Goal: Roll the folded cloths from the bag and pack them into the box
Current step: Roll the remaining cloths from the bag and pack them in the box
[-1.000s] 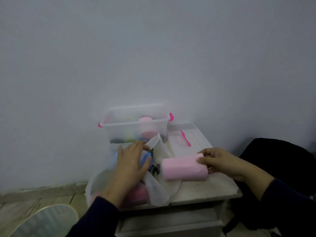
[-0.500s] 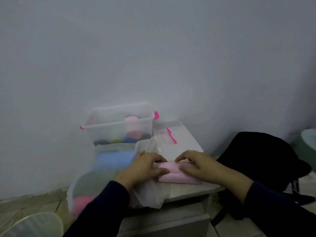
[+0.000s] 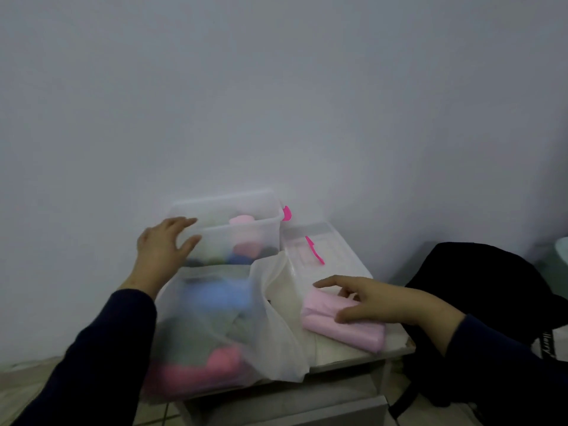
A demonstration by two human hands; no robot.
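partway, by my read. box (image 3: 246, 233) against the wall holds a few rolls. pink cloth (image 3: 341, 324) lies rolled on the table (image 3: 353, 353), not yet packed. right hand (image 3: 390, 305) rests on it, fingers straight, no grip. left hand (image 3: 163, 247) spread open at the box's near-left corner, holding nothing. bag (image 3: 215, 327) in front is still full.

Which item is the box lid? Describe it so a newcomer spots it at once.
Start at the small white table against the wall. The clear box stands at its back, and the lid lies flat just right of it, beyond the pink cloth. It alone is a shallow clear tray with a bright pink clip.
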